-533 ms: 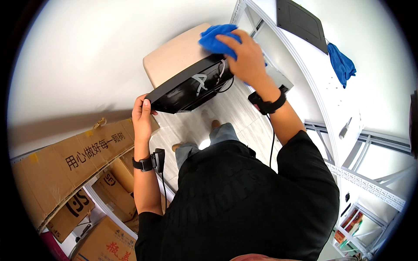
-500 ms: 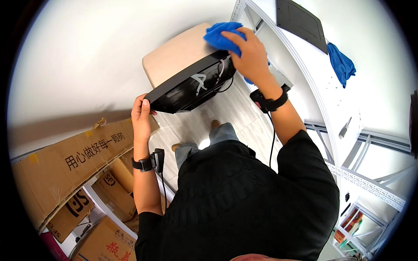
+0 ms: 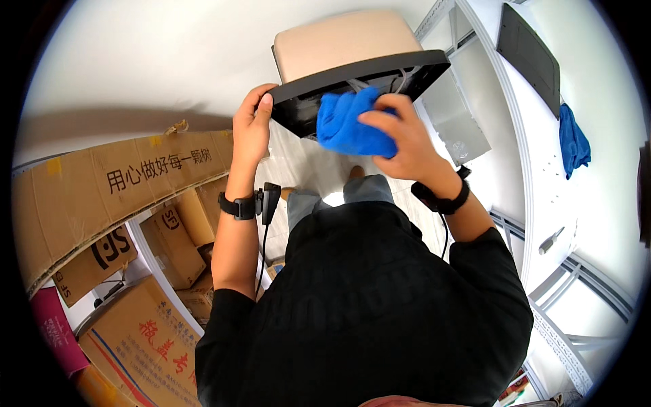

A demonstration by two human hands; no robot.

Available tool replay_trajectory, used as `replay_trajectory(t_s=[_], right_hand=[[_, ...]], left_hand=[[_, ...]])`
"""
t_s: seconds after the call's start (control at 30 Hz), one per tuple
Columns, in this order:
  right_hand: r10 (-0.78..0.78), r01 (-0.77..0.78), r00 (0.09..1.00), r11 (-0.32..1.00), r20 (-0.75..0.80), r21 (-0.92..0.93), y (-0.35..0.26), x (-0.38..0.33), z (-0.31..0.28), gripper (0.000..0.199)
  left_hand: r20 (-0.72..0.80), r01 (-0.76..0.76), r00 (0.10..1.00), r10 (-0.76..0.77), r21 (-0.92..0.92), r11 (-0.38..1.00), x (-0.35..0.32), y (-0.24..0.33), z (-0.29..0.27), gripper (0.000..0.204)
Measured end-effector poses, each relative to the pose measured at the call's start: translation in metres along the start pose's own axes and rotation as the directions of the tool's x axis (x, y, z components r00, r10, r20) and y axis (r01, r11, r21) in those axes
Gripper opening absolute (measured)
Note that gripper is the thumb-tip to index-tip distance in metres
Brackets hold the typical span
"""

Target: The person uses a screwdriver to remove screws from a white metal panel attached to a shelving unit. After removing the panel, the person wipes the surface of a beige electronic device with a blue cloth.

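Note:
A beige, rounded casing (image 3: 346, 44) with a black rim (image 3: 359, 68) is tilted up in front of me, its dark hollow side facing me. Pale cables show inside it. My left hand (image 3: 252, 129) grips the rim's left corner, thumb on top. In my right hand (image 3: 407, 136) is a bunched blue cloth (image 3: 356, 125), held over the dark inner side and hiding part of it. Whether the cloth presses on that surface I cannot tell. Both wrists wear black straps with small devices and cords.
To the left, a long cardboard flap (image 3: 122, 176) runs above shelves of cardboard boxes (image 3: 142, 346). A white shelf on the right carries a flat black panel (image 3: 532, 54), another blue cloth (image 3: 573, 142) and a screwdriver (image 3: 550, 241). A grey-white panel (image 3: 461, 115) stands beyond my right hand.
My right hand has brought the cloth from the rim's far right corner to the dark inner side. The casing has swung more level across my view, and the whole view has shifted.

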State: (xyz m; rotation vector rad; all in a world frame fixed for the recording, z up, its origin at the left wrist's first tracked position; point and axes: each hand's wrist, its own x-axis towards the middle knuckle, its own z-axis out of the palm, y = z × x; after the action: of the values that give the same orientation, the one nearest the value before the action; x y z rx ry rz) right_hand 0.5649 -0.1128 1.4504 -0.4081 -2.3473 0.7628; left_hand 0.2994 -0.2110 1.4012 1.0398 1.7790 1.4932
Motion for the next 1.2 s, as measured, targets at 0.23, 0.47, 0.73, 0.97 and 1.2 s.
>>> replay_trajectory(t_s=[0.23,0.47,0.73,0.97,1.2], right_hand=[[-0.023,-0.012,0.993,0.958,-0.118,-0.286,0.027,-0.001,0.065,0.062],[-0.034,-0.088,0.975,0.847,-0.218,-0.524,0.037,0.012,0.112,0.044],[0.003,-0.109,0.981,0.837,-0.195,-0.535,0.049,0.016,0.085,0.047],[0.103,-0.213,0.971,0.788,-0.217,-0.578,0.055,0.009,0.064,0.050],[0.134,-0.195,0.979,0.849,-0.156,-0.491,0.028,0.034,0.099,0.049]], left_hand=[[0.004,-0.268,0.960,0.280,0.308,0.913,0.008,0.035,0.027,0.016],[-0.041,-0.263,0.953,0.300,0.377,0.888,0.007,0.028,0.039,0.012],[-0.015,-0.275,0.953,0.303,0.379,0.884,0.010,0.027,0.038,0.011],[-0.028,-0.281,0.950,0.312,0.366,0.887,0.009,0.024,0.039,0.009],[0.008,-0.323,0.936,0.352,0.418,0.849,0.009,0.025,0.038,0.009]])
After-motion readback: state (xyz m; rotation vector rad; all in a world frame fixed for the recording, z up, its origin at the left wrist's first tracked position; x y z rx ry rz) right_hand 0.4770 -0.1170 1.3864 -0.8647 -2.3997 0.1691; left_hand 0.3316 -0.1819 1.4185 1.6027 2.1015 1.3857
